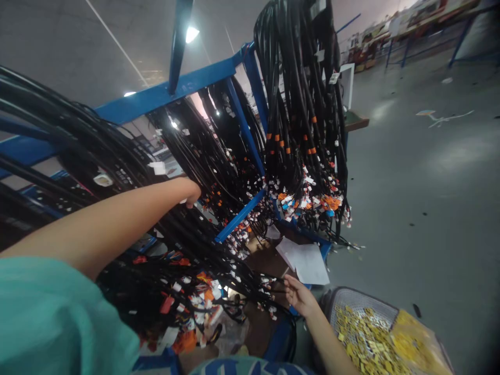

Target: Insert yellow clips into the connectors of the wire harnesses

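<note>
My left hand (pixel 190 192) reaches in among the black cable bundles (pixel 172 140) hanging on a blue rack; its fingers are mostly hidden, so what it holds cannot be made out. Lower right, my right hand (pixel 297 296) has its fingers closed at the thin black cable ends (pixel 273 278), which carry small white connectors. Below and to the left hang more cable ends with white, red and orange connectors (pixel 207 294).
The blue rack frame (pixel 207 75) spans the view. A thick hanging cable bundle (pixel 300 78) is right of centre. White papers (pixel 308 260) lie low on the rack. A grey basket (pixel 336 302) of yellow parts (pixel 363 333) stands at lower right. Tables (pixel 425 26) are farther back.
</note>
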### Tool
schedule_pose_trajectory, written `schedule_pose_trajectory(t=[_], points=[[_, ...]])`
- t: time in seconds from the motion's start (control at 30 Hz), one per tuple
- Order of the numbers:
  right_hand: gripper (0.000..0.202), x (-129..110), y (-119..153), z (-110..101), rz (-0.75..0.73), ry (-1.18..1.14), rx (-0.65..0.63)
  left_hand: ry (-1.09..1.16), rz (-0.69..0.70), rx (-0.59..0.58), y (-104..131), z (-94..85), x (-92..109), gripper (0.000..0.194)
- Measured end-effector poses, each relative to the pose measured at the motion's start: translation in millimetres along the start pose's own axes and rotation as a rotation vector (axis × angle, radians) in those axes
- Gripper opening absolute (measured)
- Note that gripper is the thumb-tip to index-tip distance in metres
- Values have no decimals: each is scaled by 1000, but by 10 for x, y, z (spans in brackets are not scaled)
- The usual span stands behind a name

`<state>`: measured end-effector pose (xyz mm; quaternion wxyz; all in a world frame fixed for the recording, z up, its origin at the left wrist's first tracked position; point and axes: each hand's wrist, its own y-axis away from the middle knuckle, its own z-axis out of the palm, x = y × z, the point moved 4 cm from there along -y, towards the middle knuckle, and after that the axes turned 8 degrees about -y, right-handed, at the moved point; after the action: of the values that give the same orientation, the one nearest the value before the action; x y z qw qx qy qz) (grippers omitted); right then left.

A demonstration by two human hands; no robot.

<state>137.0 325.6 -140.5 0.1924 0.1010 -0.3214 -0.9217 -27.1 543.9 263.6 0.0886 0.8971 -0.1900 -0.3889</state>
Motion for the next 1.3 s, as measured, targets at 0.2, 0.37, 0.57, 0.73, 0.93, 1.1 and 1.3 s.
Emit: schedule_pose_trajectory(t=[0.2, 0.37, 0.57, 0.73, 0.93, 1.1, 1.3], points=[[16, -194, 28, -203, -86, -47, 52, 8, 54, -333, 73, -137, -66, 16], [15, -305, 72, -404, -128, -81, 100, 89, 71, -421, 130, -175, -53, 19], [14, -291, 84, -569, -129, -106, 149, 137, 73, -512, 134, -162, -64, 18], [16, -267, 114, -656, -134, -98, 183, 176, 57, -568, 162, -187, -2, 37], [14, -312, 151, -740, -198, -3, 219, 171, 35, -636, 275, -193, 133, 32], [9, -653, 280, -1070, -391, 199, 408, 167, 72, -488, 389, -286, 151, 24], [18, -1240, 760, -1859, -615, 592, 931, 108, 175, -364, 296, -299, 152, 30]])
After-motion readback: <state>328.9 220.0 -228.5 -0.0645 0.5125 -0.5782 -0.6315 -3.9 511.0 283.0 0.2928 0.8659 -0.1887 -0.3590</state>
